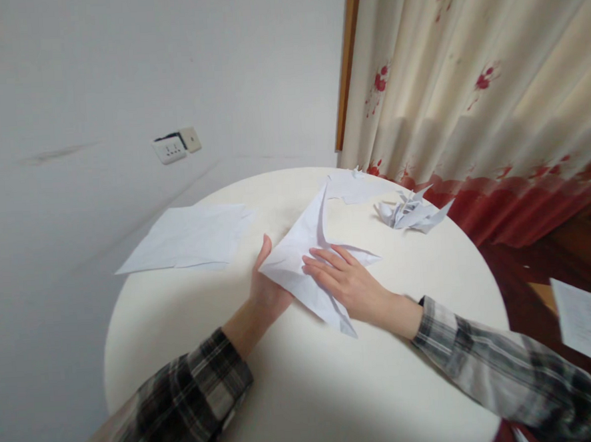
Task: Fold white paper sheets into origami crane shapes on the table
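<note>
The left hand (270, 292) is cupped, thumb raised, supporting the folded paper (302, 247) from beneath! Right hand (346, 281) presses flat on top, fingers extended; paper's sandwiched above the white table (296, 388).

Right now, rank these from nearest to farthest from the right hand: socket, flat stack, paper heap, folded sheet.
From the right hand, in the head view:
1. Folded sheet: touching, under its fingers.
2. Paper heap: right, toward the table's far edge.
3. Flat stack: left side of the table.
4. Socket: on the wall, beyond the stack.
</note>
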The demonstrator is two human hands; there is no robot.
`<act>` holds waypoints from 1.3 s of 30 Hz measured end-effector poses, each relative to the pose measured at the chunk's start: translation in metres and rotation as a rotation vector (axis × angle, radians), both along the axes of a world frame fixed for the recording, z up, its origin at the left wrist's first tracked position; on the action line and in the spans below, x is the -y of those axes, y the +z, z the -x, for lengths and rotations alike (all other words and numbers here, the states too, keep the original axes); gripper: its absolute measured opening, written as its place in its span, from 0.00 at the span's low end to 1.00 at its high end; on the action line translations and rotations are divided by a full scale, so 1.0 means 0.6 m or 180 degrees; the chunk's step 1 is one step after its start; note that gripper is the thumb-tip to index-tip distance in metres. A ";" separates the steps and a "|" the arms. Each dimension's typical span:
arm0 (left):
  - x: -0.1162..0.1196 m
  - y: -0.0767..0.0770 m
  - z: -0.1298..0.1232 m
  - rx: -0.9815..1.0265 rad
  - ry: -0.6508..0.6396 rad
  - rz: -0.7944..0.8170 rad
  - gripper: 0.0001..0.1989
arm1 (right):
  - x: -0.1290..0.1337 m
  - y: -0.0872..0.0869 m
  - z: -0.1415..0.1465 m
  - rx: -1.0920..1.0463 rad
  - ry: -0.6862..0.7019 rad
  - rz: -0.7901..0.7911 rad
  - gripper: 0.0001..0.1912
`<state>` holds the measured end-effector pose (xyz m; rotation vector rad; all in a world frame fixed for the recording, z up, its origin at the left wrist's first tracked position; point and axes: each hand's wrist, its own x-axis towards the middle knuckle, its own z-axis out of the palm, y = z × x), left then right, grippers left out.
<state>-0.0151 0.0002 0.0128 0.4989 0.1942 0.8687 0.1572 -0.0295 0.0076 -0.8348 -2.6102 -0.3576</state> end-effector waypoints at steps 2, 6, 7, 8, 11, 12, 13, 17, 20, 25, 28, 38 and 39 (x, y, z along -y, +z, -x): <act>0.001 0.001 0.000 0.0049 -0.0015 0.0052 0.39 | 0.000 0.000 0.000 0.0026 0.0063 0.0018 0.24; 0.000 0.004 -0.003 0.0118 0.0028 0.0154 0.40 | 0.000 0.000 0.000 0.0014 0.0172 0.0036 0.25; 0.000 0.005 -0.003 0.0108 0.0033 0.0154 0.39 | 0.000 0.000 0.000 0.0004 0.0198 0.0034 0.25; 0.001 0.005 -0.002 0.0092 0.0022 0.0153 0.39 | 0.000 0.000 0.000 -0.0007 0.0224 0.0029 0.25; 0.003 0.005 0.000 0.0074 -0.0059 0.0134 0.40 | -0.001 0.000 0.000 -0.0039 0.0280 0.0008 0.23; 0.003 0.004 0.001 0.0082 -0.0080 0.0130 0.40 | -0.001 0.000 0.000 -0.0051 0.0287 0.0004 0.23; 0.003 0.004 0.002 0.0092 -0.0092 0.0121 0.40 | -0.002 0.000 -0.001 -0.0062 0.0292 0.0002 0.23; 0.003 0.001 0.006 0.0079 -0.0080 0.0086 0.39 | 0.000 0.001 -0.001 -0.0115 0.0249 -0.0022 0.23; 0.003 0.002 0.007 -0.0009 -0.0045 0.0110 0.39 | 0.001 0.000 0.000 -0.0130 0.0109 -0.0055 0.22; 0.003 0.003 0.004 -0.0037 0.0090 0.0131 0.37 | -0.001 -0.002 0.001 -0.0008 0.0050 -0.0031 0.23; 0.000 -0.003 0.004 0.0037 0.0065 0.0068 0.36 | -0.003 -0.002 0.001 0.0050 0.0063 -0.0013 0.24; 0.003 -0.002 0.007 -0.0107 -0.0039 0.0098 0.38 | -0.004 -0.006 0.000 -0.0033 0.0215 -0.0094 0.20; 0.004 0.000 0.006 -0.0101 -0.0046 0.0103 0.38 | -0.004 -0.006 0.000 -0.0049 0.0237 -0.0101 0.20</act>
